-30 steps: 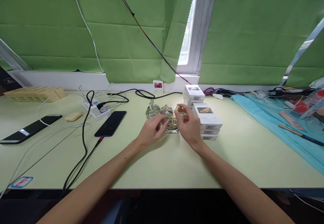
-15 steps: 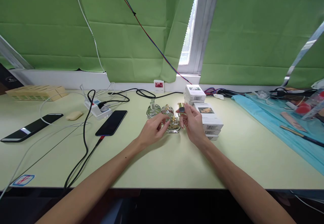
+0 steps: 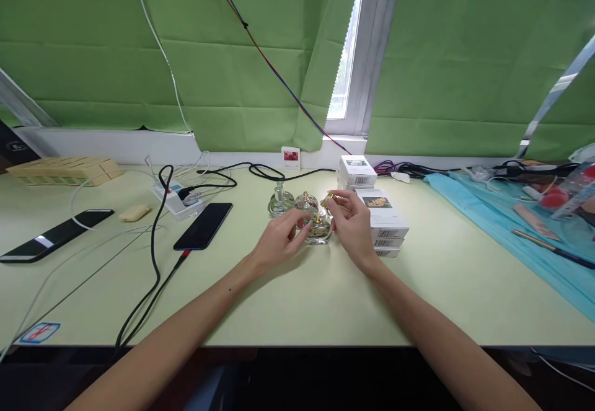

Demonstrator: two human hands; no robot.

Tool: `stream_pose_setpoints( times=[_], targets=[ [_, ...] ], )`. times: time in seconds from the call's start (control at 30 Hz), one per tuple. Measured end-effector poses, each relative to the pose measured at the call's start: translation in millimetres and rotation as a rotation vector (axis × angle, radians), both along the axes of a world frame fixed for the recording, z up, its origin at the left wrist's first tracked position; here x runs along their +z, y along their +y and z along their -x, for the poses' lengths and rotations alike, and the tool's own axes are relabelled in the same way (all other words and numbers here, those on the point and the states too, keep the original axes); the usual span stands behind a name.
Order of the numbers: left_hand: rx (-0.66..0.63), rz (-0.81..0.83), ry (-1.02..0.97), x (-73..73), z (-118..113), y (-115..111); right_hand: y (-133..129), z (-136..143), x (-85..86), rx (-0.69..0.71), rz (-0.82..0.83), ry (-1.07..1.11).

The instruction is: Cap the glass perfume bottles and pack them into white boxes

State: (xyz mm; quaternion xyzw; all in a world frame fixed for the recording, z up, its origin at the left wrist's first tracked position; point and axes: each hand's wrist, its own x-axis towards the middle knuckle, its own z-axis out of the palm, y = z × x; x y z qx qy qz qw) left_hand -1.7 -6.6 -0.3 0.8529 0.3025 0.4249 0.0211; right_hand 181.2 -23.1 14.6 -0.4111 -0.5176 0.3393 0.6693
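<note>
Gold cap in right fingertips, just above and right of front bottle

Gold cap (image 3: 328,199) is pinched between thumb and index of the right hand (image 3: 352,226), tilted, off the table (image 3: 307,312). Front bottle (image 3: 318,232) stands upright between the two hands, clear glass with gold neck fitting. Left hand (image 3: 280,235) is at its left side, fingers curled, thumb and index tips by the neck. Can't tell if they grip the glass or only rest near it.

Middle bottle (image 3: 305,199) is just behind the left fingertips, gold top showing. Left bottle (image 3: 279,204) is beyond the left knuckles, upright, greenish look.

Labels: front box stack (image 3: 382,211) sits just right of the right fingers. White, yellow flower photo on the top box, small print too fine to read, barcodes on the near sides. Rear box stack (image 3: 357,172) is past the right fingertips, also white, with picture and barcode. Small box (image 3: 290,159) stands farther back, beyond the bottles, red flower picture, text unreadable. Sticker (image 3: 40,333), far left of the left fingers near the table edge: blue outline, red mark resembling an 8.

Left of the left fingers: phone (image 3: 203,226) with a cable plugged in, then power strip (image 3: 179,205). Well right of the right fingers: blue sheet (image 3: 502,228) with assorted items on it.
</note>
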Motion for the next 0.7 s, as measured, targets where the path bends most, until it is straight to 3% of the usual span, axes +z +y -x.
stream_pose_setpoints(
  times=[0.3,0.7],
  targets=[
    [0.007,0.024,0.023,1.0,0.3,-0.2,-2.1,-1.0,-3.5,-0.101,-0.08,-0.321],
    [0.016,0.068,0.046,1.9,-0.1,-1.0,-4.4,-0.5,-1.9,-0.139,-0.148,-0.453]
  ],
)
